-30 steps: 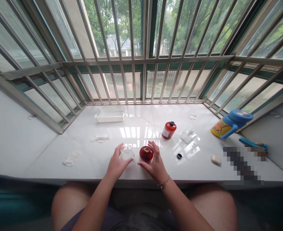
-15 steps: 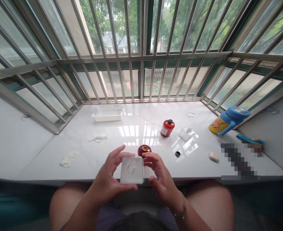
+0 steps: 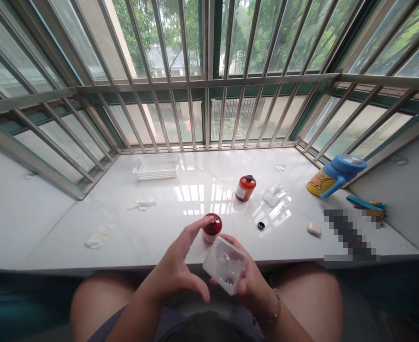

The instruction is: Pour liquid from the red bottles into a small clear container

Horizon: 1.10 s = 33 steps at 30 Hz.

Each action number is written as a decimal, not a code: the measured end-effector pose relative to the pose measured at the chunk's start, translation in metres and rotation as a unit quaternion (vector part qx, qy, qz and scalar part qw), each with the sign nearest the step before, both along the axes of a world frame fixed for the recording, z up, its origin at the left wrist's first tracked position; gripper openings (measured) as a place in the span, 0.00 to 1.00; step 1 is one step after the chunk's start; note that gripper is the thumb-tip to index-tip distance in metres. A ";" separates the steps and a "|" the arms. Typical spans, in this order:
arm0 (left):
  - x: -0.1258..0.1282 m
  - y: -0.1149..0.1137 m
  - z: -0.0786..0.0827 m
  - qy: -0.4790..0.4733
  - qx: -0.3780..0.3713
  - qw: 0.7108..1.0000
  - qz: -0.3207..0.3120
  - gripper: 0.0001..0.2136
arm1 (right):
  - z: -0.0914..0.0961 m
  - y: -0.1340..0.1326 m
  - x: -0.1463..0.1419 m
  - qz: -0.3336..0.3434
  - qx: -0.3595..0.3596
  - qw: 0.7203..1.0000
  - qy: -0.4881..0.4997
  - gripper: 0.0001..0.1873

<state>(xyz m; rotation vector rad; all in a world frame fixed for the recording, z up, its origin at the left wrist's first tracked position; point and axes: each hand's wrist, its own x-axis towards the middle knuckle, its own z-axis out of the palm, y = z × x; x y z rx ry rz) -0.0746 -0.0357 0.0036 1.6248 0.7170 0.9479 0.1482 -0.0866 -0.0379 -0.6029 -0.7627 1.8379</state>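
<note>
The right hand (image 3: 252,282) is grasping a clear box (image 3: 224,264), which is tilted and is held off the surface (image 3: 138,240), over its near edge. A round moulded shape can be seen in the box. The left hand (image 3: 175,268) is released, with the thumb spread far from the fingers, and no thing is seen in its grip. One of its fingertips appears at the mouth of the near bottle (image 3: 212,231) – whether it touches this bottle, I cannot tell.

The near bottle is red and stands upright, at 11 o'clock from the box. I take this bottle now as the centre of the clock, with 12 toward the window bars (image 3: 209,84). Between 1 and 2 o'clock stands the far bottle (image 3: 246,190), also red, with a black top and a pale label. At 3 o'clock lies a small black cap (image 3: 261,226), and beyond it, in the same direction, a pale lump (image 3: 313,229). At 2 o'clock there is a clear wrapper (image 3: 274,195) – and much farther, a blue and yellow mug (image 3: 335,175), which is leaning. Between 10 and 11 o'clock is a white basket (image 3: 155,172). One white scrap (image 3: 142,204) lies between 9 and 10 o'clock, another one around 9.
</note>
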 end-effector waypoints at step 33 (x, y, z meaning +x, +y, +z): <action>0.014 0.021 -0.047 0.247 0.035 0.966 0.070 0.37 | -0.069 0.038 0.044 -0.262 0.077 0.946 -0.174 0.52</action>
